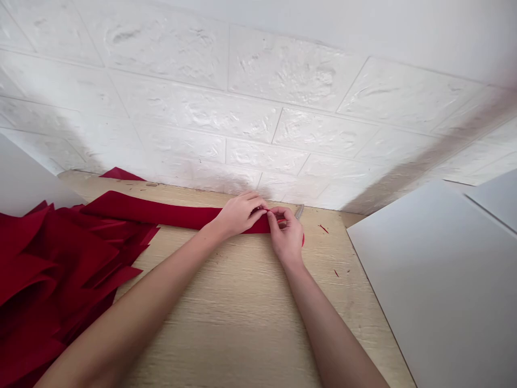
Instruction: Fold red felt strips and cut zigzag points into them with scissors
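A long strip of dark red fabric [177,215] lies across the wooden surface, close to the wall. At its right end my left hand [241,214] is closed, thumb and fingers pinching the fabric's upper edge. My right hand [285,233] meets it there, its thumb and fingertips also pinched on the end of the strip. Partly hidden behind my right hand are scissors [299,211] with a grey blade and red handles. The fingers cover the exact spot where the fabric is gripped.
A heap of red fabric pieces [76,269] fills the left side. Another red scrap [121,173] lies by the wall. Small red threads [323,229] are scattered on the wooden surface [238,312]. A white brick-patterned wall [258,118] rises behind, and a white panel [440,269] stands at the right.
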{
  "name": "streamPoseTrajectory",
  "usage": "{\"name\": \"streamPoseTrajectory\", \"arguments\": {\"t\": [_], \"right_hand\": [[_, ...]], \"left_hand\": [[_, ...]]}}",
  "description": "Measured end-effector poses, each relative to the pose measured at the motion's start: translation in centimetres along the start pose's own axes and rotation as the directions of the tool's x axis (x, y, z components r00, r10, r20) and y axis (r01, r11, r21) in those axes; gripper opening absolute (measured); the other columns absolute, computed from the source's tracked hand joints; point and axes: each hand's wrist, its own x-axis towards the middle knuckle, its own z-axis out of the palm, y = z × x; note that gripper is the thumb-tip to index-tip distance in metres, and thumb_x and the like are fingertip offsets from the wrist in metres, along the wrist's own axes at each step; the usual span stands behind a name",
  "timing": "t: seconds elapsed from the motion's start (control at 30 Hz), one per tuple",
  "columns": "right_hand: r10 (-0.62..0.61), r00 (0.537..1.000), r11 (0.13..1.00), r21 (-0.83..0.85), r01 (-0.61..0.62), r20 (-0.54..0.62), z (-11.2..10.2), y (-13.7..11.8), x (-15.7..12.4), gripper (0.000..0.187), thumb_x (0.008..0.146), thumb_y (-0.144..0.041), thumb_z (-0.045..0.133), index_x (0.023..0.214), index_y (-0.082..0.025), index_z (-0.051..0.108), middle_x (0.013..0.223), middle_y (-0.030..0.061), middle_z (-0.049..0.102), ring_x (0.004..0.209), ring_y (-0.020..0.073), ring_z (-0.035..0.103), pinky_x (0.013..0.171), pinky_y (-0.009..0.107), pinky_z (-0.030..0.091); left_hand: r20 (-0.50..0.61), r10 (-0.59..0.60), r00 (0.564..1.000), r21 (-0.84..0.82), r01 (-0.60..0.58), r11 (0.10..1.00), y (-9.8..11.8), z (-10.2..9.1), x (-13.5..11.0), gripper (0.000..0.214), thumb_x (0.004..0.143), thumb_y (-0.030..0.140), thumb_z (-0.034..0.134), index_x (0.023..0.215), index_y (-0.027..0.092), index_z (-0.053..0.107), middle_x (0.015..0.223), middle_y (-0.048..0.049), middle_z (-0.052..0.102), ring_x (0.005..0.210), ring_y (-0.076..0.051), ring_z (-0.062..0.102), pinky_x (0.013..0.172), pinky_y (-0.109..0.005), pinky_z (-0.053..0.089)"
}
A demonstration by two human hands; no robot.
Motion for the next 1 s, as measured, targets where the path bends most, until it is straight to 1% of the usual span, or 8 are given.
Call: {"name": "streamPoseTrajectory", "arguments": {"t": [0.37,0.63,0.83,1.0], "right_hand": [[0.007,1.0,1.0,0.025,-0.007,-0.004,-0.01,0.03,0.06,0.024,0.089,-0.042,0.061,0.09,-0.021,0.072,0.087,0.004,0.076,0.063,0.0147,0.062,0.064,0.029,0.051],[0.002,1.0,1.0,0.023,-0.001,-0.015,0.08,0.09,-0.04,0.023,0.088,-0.043,0.061,0.092,-0.021,0.069,0.085,0.0038,0.075,0.059,0.0142,0.061,0.06,0.028,0.051],[-0.02,1.0,1.0,0.013,0.02,-0.003,0.02,-0.07,-0.09,0.021,0.09,-0.041,0.059,0.091,-0.022,0.068,0.087,0.0035,0.075,0.062,0.0146,0.063,0.062,0.029,0.051],[-0.006,1.0,1.0,0.007,0.006,0.002,-0.02,-0.28,-0.04,0.021,0.088,-0.04,0.058,0.091,-0.021,0.067,0.085,0.0043,0.075,0.06,0.0153,0.062,0.061,0.029,0.051]], "left_hand": [[-0.008,-0.028,1.0,-0.021,0.028,0.999,-0.09,0.04,0.07,0.012,0.097,0.022,0.057,0.095,0.018,0.067,0.097,-0.0054,0.07,0.099,-0.021,0.063,0.086,-0.033,0.05],[-0.015,-0.058,0.998,-0.021,0.058,0.998,0.34,0.03,0.11,0.01,0.096,0.021,0.057,0.094,0.019,0.067,0.097,-0.0048,0.07,0.098,-0.021,0.064,0.084,-0.033,0.049],[-0.019,-0.079,0.997,-0.024,0.078,0.997,0.41,0.11,0.1,0.01,0.096,0.022,0.057,0.093,0.019,0.066,0.096,-0.0044,0.07,0.097,-0.021,0.064,0.082,-0.033,0.05],[0.005,-0.102,0.995,-0.025,0.102,0.994,0.32,0.15,0.16,0.011,0.096,0.024,0.057,0.094,0.02,0.067,0.098,-0.0046,0.071,0.099,-0.022,0.064,0.085,-0.034,0.051]]}}
